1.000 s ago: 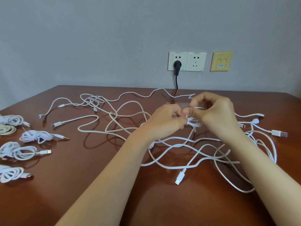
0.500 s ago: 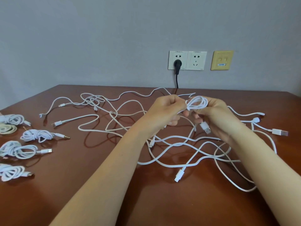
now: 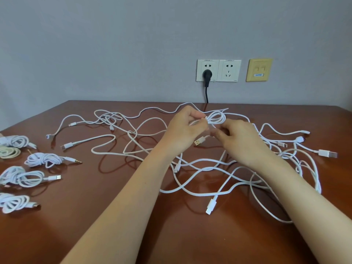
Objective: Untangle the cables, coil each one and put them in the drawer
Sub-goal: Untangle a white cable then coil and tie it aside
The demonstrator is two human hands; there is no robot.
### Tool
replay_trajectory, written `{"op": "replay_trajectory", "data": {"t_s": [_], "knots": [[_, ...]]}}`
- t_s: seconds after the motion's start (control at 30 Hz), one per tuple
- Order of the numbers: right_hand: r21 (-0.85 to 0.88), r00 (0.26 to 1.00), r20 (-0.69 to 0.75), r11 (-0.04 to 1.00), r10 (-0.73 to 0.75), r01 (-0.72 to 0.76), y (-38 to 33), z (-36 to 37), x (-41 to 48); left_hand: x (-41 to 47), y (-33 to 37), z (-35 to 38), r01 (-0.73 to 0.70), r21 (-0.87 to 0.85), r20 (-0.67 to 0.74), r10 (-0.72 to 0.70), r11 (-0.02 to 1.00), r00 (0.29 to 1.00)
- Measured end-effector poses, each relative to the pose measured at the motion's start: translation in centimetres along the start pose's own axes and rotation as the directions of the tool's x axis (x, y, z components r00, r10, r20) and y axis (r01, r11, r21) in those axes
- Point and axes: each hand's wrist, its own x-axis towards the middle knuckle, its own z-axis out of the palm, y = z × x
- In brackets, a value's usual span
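Head camera looks down over my forearms at a brown wooden surface (image 3: 89, 195) that meets a grey wall. Both my hands are raised above it, near the far middle, around one half-wound cable (image 3: 217, 119). My left hand (image 3: 187, 128) grips the bunched loops at their left end, fingers curled over them. The loops form a flat oval whose long axis runs left to right, with the rounded free end pointing to my right and slightly toward the wall. My right hand (image 3: 241, 139) sits just below and right of the loops, its fingers curled in and pinching the cable's loose tail. That tail runs left from my fingertips to a USB plug (image 3: 199, 142), which hangs between my hands with its gold metal end pointing left and a little down.

Under and around my wrists lies the tangle of loose white cables (image 3: 205, 169), spread across the middle and right of the surface, plugs pointing every way. Along the left edge sit the coiled bundles (image 3: 42, 160), well apart from the tangle, one of them beige (image 3: 9, 152). On the wall are two white sockets (image 3: 229, 70), a black plug (image 3: 207, 75) in the left one, and a yellow plate (image 3: 259, 70) beside them.
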Motion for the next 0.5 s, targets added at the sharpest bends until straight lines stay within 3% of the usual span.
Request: {"op": "replay_trajectory", "data": {"t_s": [0.17,0.27,0.33,0.5], "knots": [[-0.234,0.988,0.077,0.961,-0.136,0.15,-0.7,0.7,-0.9,0.1,-0.7,0.0,-0.038,0.146,-0.043,0.045,0.989,0.998],[-0.471,0.925,-0.072,0.83,-0.373,0.298,-0.7,1.0,-0.8,0.2,-0.9,-0.2,-0.052,0.17,-0.014,0.055,0.984,0.998],[-0.518,0.859,-0.198,0.794,-0.473,0.318,-0.5,0.6,-0.6,0.2,-0.8,-0.2,-0.063,0.176,0.013,0.062,0.982,0.998],[-0.48,0.863,-0.142,0.796,-0.484,0.367,0.3,0.3,-0.3,-0.2,-0.9,0.1,-0.065,0.288,0.136,0.027,0.955,0.99]]}}
